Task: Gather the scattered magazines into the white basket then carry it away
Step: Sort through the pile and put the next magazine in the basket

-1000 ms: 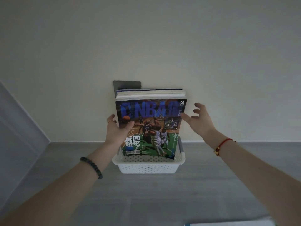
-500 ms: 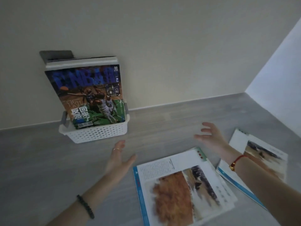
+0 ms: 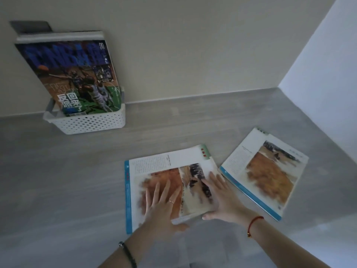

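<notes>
left hand [image 3: 162,206], right hand [image 3: 222,200] flat on near magazine [image 3: 154,167] | second magazine [image 3: 270,171] beside | white basket [image 3: 90,124] apart

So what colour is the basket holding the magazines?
White basket with a dotted perforated pattern, seen in the head view.

Basketball magazine cover [image 3: 77,78] standing in white basket [image 3: 90,124], large white "反派回来了", "20" at top right, other print unreadable
</notes>
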A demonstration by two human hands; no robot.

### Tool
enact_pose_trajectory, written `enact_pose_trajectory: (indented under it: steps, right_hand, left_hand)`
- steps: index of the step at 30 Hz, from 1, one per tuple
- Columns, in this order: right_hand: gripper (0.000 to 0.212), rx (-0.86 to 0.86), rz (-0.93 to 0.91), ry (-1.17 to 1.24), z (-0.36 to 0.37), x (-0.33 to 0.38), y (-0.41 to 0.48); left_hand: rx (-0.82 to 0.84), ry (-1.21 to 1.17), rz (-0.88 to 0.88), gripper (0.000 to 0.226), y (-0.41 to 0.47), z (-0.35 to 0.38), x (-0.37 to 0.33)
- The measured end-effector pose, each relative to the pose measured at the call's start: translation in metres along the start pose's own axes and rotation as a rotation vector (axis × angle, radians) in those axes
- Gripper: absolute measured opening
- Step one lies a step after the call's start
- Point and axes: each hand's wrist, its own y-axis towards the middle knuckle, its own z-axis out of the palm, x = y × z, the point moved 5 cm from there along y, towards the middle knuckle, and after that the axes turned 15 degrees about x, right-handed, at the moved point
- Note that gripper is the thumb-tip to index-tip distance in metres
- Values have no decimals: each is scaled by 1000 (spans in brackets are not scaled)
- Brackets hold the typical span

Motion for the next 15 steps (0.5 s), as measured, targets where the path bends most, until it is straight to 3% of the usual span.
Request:
enact_pose_trajectory:
  steps: [5, 9, 12, 13, 15]
  right_hand:
    - [101, 4, -39, -153, 5, -7, -6]
    - [72, -26, -88, -244, 10, -4, -17]
    - [49, -191, -216, -378, -2, 9, -30]
    - [46, -290, -254, -430, -8, 13, -32]
    - [64, -287, -239, -416, -22, 17, -31]
  left_hand:
    - [-29, 118, -44, 101, -2, 6, 0]
    - [-5, 167, -46, 89, -6, 8, -3]
    - [4, 182, -82, 73, -9, 3, -5]
    - [-8, 190, -90, 66, -11, -1, -7]
    - [-47, 211, -86, 51, -15, -12, -11]
